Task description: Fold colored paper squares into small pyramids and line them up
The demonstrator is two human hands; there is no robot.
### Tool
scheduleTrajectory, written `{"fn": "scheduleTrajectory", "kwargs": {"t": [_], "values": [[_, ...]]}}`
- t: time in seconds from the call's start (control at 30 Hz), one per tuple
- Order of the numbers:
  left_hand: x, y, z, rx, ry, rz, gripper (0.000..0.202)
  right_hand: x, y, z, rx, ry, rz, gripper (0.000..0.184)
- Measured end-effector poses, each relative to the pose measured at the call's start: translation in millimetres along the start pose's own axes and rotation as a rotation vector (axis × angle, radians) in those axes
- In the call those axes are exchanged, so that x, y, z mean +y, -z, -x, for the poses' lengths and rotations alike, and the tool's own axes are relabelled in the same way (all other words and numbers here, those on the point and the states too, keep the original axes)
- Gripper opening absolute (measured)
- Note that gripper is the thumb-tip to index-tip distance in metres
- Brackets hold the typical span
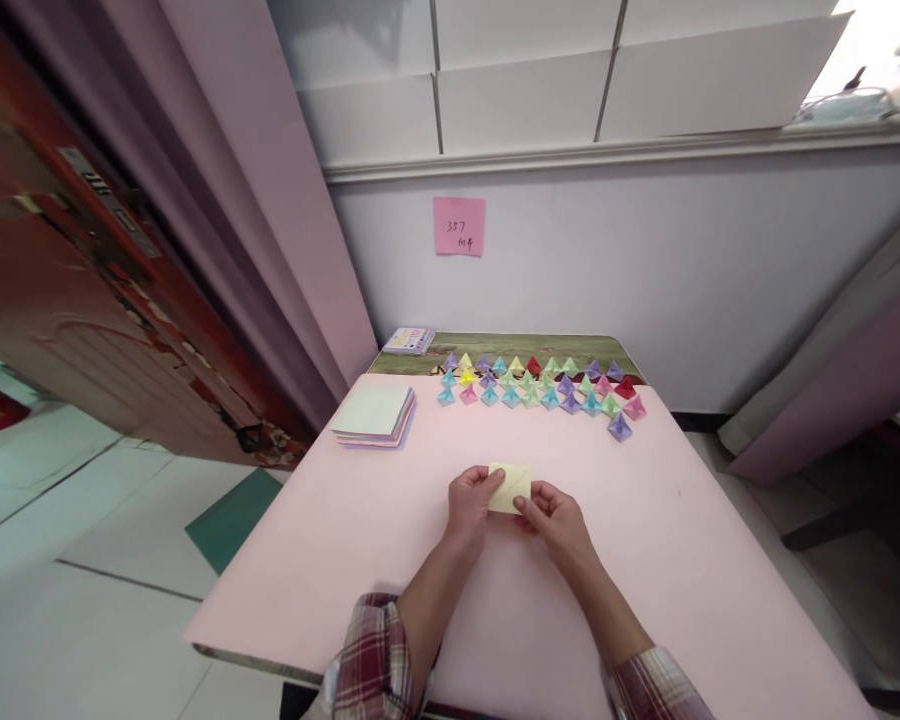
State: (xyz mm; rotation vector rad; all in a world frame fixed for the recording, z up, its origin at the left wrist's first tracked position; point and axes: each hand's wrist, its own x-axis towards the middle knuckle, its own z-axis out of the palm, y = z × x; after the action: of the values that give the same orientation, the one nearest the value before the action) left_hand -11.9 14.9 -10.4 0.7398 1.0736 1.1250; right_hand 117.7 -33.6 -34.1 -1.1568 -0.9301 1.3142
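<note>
Between my two hands is a small pale yellow square of folded paper (511, 484), held a little above the pink tabletop. My left hand (471, 505) pinches its left side, thumb lying on the front face. At the lower right corner, my right hand (553, 512) grips the paper between thumb and fingers. Faint crease lines show on the paper's face. Beyond it, several small folded paper pieces (549, 397) in purple, blue, green, yellow, pink and red stand in rows.
A stack of coloured paper sheets (373, 410) lies at the table's left. Behind it sits a small printed pack (410, 341) at the back corner. The pink-covered table (330, 560) meets a wall bearing a pink note (459, 226). A green sheet (232, 515) lies low on the left.
</note>
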Motion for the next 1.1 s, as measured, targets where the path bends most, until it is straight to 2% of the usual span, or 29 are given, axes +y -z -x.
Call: {"fn": "scheduleTrajectory", "kwargs": {"t": [0.07, 0.27, 0.4, 0.5, 0.67, 0.73, 0.83, 0.93, 1.0, 1.1], "values": [[0.6, -2.0, 4.4, 0.001, 0.02, 0.064, 0.029, 0.0, -0.1, 0.9, -0.05, 0.0, -0.002, 0.036], [7.2, -2.8, 14.2, -0.11, 0.277, 0.302, 0.022, -4.7, 3.6, 5.3, -0.062, 0.034, -0.047, 0.036], [6.8, -4.1, 20.0, -0.189, 0.312, 0.314, 0.021, -8.8, 4.4, 8.6, -0.041, 0.027, -0.084, 0.036], [6.0, -6.6, 24.2, -0.233, 0.283, 0.279, 0.023, -7.9, 2.7, 8.7, -0.018, 0.041, -0.098, 0.036], [5.2, -11.9, 28.6, -0.243, 0.243, 0.209, 0.025, -0.7, -0.4, 4.4, 0.176, 0.084, -0.114, 0.039], [2.6, -13.4, 27.8, -0.215, 0.195, 0.178, 0.027, -0.1, -0.6, 3.6, 0.208, 0.086, -0.109, 0.036], [-2.4, -13.5, 23.1, -0.14, 0.081, 0.12, 0.031, -4.4, 0.8, 4.7, 0.182, 0.064, -0.117, 0.028], [-3.6, -10.1, 16.7, -0.093, -0.023, 0.032, 0.037, -10.1, 3.6, 6.1, 0.145, -0.009, -0.182, 0.034], [-1.2, -6.7, 13.5, -0.109, -0.062, -0.048, 0.046, -11.5, 5.2, 6.2, 0.116, -0.046, -0.182, 0.041], [4.5, -2.8, 12.0, -0.16, -0.091, -0.146, 0.053, -9.4, 5.4, 5.6, 0.063, -0.045, -0.075, 0.037]]}}
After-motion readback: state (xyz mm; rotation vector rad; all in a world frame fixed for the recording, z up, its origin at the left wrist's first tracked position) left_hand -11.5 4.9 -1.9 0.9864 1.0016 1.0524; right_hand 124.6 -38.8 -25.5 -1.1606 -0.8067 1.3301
